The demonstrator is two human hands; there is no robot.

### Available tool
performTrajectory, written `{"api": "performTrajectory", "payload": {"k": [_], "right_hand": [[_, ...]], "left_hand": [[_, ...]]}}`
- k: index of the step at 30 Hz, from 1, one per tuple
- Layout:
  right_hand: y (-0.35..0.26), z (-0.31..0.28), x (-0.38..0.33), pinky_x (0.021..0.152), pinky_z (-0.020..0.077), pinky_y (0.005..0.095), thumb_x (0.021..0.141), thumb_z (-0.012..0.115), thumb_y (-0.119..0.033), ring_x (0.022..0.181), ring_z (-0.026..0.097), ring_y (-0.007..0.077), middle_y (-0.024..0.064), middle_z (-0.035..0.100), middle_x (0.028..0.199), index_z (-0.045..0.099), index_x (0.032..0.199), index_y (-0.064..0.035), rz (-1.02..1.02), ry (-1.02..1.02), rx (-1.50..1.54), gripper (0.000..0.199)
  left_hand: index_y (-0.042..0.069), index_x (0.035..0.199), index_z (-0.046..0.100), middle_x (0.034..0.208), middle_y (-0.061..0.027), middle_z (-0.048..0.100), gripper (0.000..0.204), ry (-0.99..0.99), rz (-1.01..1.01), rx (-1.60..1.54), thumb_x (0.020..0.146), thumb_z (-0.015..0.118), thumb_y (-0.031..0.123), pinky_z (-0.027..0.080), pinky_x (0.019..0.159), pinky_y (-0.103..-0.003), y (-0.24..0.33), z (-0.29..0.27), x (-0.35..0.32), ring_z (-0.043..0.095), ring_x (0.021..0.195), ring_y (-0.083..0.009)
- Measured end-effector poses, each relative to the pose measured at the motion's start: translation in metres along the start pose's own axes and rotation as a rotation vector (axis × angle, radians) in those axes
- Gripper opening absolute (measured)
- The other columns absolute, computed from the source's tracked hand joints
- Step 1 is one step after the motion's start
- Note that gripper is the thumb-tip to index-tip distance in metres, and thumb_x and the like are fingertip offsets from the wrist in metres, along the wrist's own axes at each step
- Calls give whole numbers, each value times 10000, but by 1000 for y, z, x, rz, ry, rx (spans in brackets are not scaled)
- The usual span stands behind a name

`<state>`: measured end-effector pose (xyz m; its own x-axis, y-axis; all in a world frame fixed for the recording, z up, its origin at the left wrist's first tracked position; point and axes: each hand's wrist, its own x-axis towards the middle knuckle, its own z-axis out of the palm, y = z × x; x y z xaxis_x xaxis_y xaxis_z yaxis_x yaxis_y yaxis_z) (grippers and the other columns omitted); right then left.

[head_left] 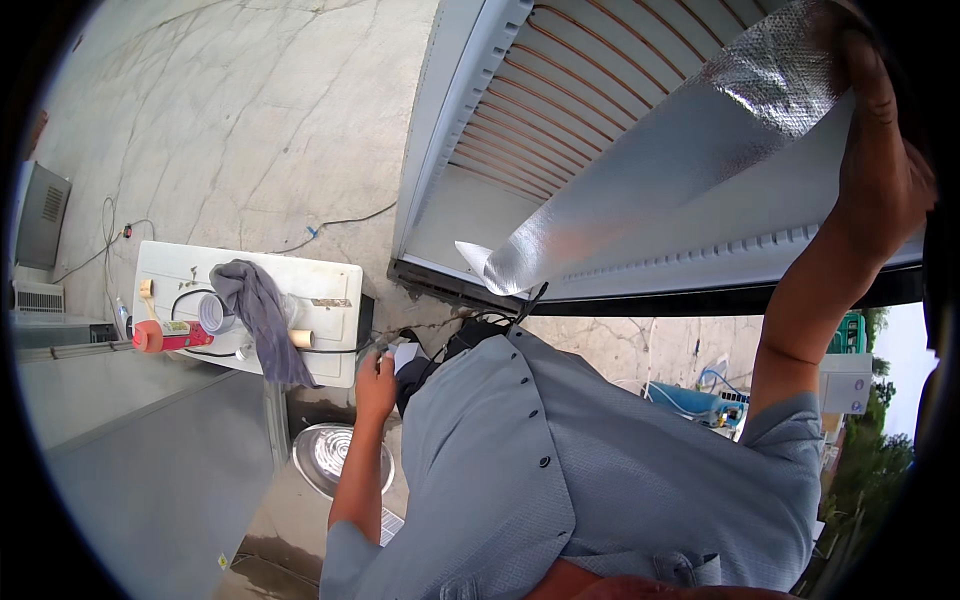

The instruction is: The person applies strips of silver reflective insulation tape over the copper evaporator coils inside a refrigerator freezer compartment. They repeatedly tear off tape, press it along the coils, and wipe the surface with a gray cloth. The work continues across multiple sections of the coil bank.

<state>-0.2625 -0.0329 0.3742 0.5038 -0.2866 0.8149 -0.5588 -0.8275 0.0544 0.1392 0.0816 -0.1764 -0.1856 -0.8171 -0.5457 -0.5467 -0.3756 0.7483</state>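
Foil sheet (pixel 650 150), a long silvery strip running diagonally from upper right down to a loose corner at centre, is gripped at its top by the raised right hand (pixel 880 170), while the left hand (pixel 375 385) hangs low, curled around something small I cannot make out.

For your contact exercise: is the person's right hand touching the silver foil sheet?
Touching. The head view shows the right hand raised, gripping the upper end of the silver foil sheet.

My raised right hand (pixel 885 170) is hemmed by the foil sheet (pixel 640 170) and white panel (pixel 470 100); the concrete floor (pixel 250 110) left of them lies open.
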Motion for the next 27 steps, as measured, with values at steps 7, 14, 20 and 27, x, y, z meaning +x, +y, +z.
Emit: {"api": "performTrajectory", "payload": {"k": [7,14,20,27], "right_hand": [[-42,38,-13,755,520,234,905,788,-62,839,663,131,100,715,936,694,961,-13,135,52,-146,120],[-67,15,-36,869,590,360,923,763,-67,1028,719,241,138,747,1007,733,1058,3,237,-166,-179,154],[-81,17,-40,657,511,291,854,819,-61,715,644,153,89,710,809,730,882,6,451,-125,-372,115],[-59,30,-50,668,514,453,805,777,-143,751,668,339,119,702,802,707,858,-53,444,-195,-549,126]], "left_hand": [[22,1641,118,1600,-341,296,1174,-154,350,-470,839,825,508,427,1124,-509,286,-19,-33,428,1412,-462],[125,1667,128,1603,-315,327,1126,-905,79,-725,820,829,367,385,1149,-547,271,36,-24,412,1456,-409],[148,1671,81,1635,-286,295,1329,-1254,377,-740,683,853,589,265,1213,-570,311,51,-51,298,1522,-425],[-8,1588,231,1442,-235,505,1027,-975,598,-652,866,837,401,407,1094,-444,361,114,-78,516,1295,-304]]}}
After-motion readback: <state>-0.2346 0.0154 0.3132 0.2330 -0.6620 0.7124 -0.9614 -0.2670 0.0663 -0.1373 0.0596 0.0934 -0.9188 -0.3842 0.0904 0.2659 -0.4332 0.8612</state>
